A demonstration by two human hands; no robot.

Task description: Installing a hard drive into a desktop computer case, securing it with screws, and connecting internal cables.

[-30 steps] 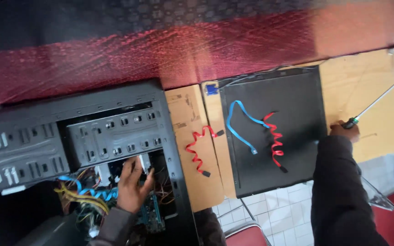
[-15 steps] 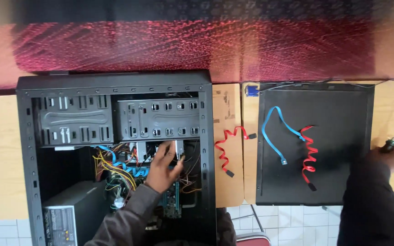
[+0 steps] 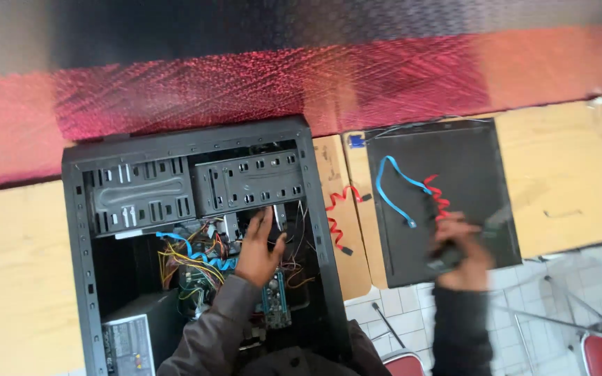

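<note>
In the head view, the left hand (image 3: 259,251) reaches into the open black computer case (image 3: 196,244) at centre-left, fingers spread over the coloured wiring (image 3: 193,254), gripping nothing. At right, the blurred right hand (image 3: 460,254) closes around a dark tool (image 3: 447,259) over the black side panel (image 3: 440,195) on the worktop (image 3: 573,174).

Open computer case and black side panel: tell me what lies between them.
In the head view, between the open computer case and the black side panel, a red coiled cable lies on a cardboard sheet over the wooden table.
</note>
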